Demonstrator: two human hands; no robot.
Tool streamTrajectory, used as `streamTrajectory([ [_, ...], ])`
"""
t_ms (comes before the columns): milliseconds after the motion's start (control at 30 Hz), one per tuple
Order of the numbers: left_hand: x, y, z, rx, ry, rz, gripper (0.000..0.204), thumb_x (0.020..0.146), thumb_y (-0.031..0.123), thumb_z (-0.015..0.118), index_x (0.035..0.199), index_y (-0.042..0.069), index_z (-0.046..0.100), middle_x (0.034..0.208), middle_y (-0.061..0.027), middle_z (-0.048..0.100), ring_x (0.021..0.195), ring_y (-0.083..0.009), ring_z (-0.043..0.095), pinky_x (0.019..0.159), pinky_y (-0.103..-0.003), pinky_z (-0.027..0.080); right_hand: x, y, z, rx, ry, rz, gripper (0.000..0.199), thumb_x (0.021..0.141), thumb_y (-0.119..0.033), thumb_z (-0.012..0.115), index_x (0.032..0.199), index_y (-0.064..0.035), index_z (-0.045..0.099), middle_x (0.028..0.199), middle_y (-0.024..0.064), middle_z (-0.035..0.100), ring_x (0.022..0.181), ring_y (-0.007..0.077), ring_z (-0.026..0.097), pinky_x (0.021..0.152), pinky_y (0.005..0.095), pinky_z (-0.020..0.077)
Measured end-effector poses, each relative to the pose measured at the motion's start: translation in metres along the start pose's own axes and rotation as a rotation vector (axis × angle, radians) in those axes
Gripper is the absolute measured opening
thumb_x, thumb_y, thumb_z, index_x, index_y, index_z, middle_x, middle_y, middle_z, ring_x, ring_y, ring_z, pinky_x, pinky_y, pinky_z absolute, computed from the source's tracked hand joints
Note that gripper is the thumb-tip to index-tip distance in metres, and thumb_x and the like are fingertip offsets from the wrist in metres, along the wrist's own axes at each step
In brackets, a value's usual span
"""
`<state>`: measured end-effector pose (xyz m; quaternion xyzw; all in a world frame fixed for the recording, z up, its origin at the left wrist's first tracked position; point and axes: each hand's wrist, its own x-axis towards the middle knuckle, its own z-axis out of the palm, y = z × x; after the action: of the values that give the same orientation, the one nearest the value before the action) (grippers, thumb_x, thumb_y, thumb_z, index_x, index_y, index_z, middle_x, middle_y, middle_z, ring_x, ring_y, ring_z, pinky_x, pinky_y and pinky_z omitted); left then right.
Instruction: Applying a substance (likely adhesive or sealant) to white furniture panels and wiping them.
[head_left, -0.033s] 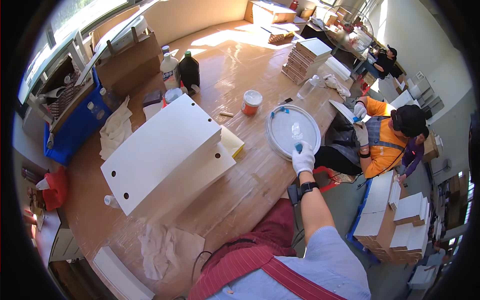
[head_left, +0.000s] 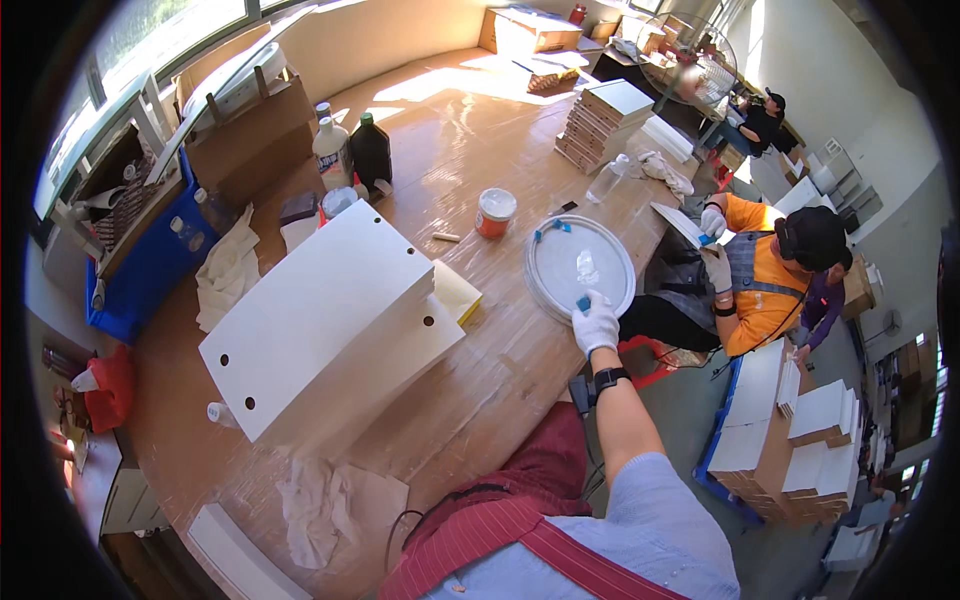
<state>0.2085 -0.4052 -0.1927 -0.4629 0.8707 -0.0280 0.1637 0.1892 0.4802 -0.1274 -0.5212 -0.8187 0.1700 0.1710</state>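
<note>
My right hand (head_left: 596, 326), in a white glove, is closed on a small blue piece (head_left: 583, 302), perhaps a bit of sponge. It is held at the near edge of a round, pale grey lid-like tray (head_left: 628, 290). More blue bits (head_left: 555, 228) lie at the tray's far left edge, and a shiny clear patch shows in its middle. To the left, a large white board (head_left: 300, 300) with dark round holes rests raised on the table, with another white panel below it. My left hand is out of view.
A red-and-white tub (head_left: 495, 213), a dark bottle (head_left: 371, 155) and a white bottle (head_left: 332, 155) stand beyond the board. Crumpled cloth (head_left: 320, 510) lies near me. At right, a co-worker in orange (head_left: 765, 295) works on a panel beside stacked white boards (head_left: 745, 430).
The whole view has shifted slightly. My right hand stays at the tray's near edge, with the blue piece a little further left along it.
</note>
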Motion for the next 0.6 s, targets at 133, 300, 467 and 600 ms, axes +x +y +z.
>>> streamTrajectory([
  [133,-0.039,0.028,-0.048,-0.587,0.274,-0.016,0.042,0.098,0.031,0.058,0.123,-0.003,0.056,0.114,-0.0209,0.066,0.103,-0.0339,0.064,0.084,-0.046,0.053,-0.006,0.007,0.016,-0.189,-0.154,-0.110,0.059,0.079,-0.029,0.069,0.132,-0.0050,0.056,0.135,0.0213,0.055,0.130,0.0367,0.049,0.109,0.0427,0.0408],
  [300,-0.136,0.148,-0.141,-1.352,-0.173,0.523,0.043,0.096,0.032,0.058,0.121,-0.003,0.058,0.107,-0.0194,0.067,0.089,-0.0369,0.065,0.073,-0.043,0.055,-0.034,-0.050,-0.013,0.191,0.006,-0.233,0.052,0.085,-0.027,0.069,0.129,-0.0012,0.059,0.128,0.0218,0.061,0.122,0.0353,0.057,0.104,0.0414,0.0451],
  [467,-0.239,0.268,-0.210,-1.454,-0.925,1.394,0.064,0.092,0.049,0.064,0.123,-0.006,0.057,0.121,-0.0164,0.062,0.100,-0.0281,0.065,0.082,-0.039,0.055,-0.135,-0.177,-0.082,1.181,-0.812,-0.349,0.048,0.096,-0.023,0.066,0.135,0.0017,0.054,0.120,0.0133,0.066,0.114,0.0193,0.061,0.101,0.0320,0.0472],
  [600,-0.359,0.310,-0.274,-1.033,-1.336,1.850,0.068,0.096,0.049,0.057,0.140,-0.003,0.047,0.140,-0.0171,0.052,0.123,-0.0286,0.056,0.104,-0.042,0.045,-0.188,-0.222,-0.123,1.133,-0.796,-0.643,0.041,0.095,-0.022,0.066,0.129,-0.0009,0.058,0.113,0.0127,0.068,0.107,0.0188,0.063,0.094,0.0321,0.0503],
])
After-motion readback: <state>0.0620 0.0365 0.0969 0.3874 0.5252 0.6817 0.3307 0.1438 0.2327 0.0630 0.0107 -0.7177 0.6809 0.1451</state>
